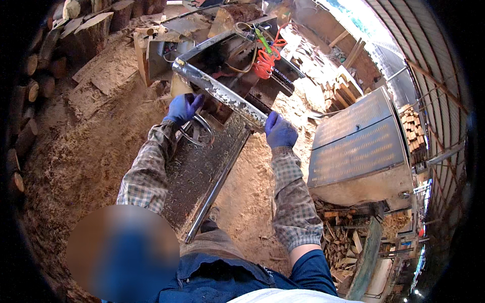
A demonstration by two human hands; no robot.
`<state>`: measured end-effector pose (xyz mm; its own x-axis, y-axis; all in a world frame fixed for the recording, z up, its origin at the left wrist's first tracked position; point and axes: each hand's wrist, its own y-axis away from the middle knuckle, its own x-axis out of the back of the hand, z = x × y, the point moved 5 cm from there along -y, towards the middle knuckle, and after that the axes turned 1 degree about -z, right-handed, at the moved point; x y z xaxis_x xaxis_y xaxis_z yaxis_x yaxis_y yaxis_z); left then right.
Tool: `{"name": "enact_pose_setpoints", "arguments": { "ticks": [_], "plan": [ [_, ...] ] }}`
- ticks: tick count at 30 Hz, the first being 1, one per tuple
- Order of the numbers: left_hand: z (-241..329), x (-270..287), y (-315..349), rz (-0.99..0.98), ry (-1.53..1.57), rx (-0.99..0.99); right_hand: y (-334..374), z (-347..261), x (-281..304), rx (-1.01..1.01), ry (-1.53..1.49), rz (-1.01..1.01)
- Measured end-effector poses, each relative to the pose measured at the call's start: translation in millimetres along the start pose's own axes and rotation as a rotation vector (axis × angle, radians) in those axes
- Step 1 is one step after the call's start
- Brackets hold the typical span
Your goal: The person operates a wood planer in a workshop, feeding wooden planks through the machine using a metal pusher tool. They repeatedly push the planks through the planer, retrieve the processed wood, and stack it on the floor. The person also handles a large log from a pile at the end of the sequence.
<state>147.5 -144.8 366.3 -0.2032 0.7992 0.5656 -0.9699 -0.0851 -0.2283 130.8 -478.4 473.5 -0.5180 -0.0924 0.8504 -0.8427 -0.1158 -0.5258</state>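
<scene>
Hiding behind rail [222, 93]: left hand [183, 107] fingertips

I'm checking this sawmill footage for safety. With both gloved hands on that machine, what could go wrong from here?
1. The right hand grips the end of the worn metal bar and the left hand sits by the hand wheel; a finger could get pinched if either part shifts.
2. Deep sawdust covers the ground, so footing may slip.
3. The orange coiled hose lies across the machine and might snag.
</scene>
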Motion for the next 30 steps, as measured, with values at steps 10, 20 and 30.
{"name": "enact_pose_setpoints", "arguments": {
  "ticks": [10,20,30],
  "plan": [
    [-10.5,-26.3,-55.3,0.067,-0.034,-0.002,-43.6,18.2,-31.7,0.020,0.038,0.019],
    [-12.1,-69.8,-141.2,0.056,0.022,-0.017,-115.4,56.5,-81.2,-0.046,0.108,-0.037],
    [-11.7,-114.5,-232.4,0.089,-0.052,-0.071,-185.4,107.4,-134.2,-0.091,0.098,-0.012]
  ]
}}
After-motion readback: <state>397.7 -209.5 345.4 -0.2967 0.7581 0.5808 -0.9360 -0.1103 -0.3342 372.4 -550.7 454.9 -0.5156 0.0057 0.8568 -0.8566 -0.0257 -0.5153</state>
